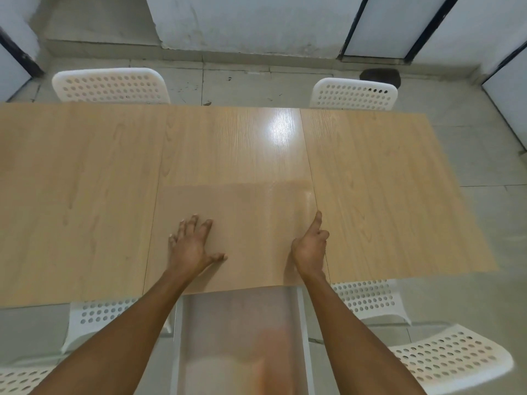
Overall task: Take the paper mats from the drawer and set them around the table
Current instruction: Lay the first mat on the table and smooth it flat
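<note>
Drawer [242, 337] open below | mat [251, 223] on table [85, 181] | L hand [189, 243] fingers spread flat on mat | R hand [310, 246] pinching mat edge

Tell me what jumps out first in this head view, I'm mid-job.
Two bare forearms reach in from below: the left hand presses spread fingers on a translucent, frosted paper mat lying at the near middle of the long light-wood table, and the right hand holds the mat's right edge. The mat overhangs the near edge. White perforated plastic chairs stand on both long sides.
</note>
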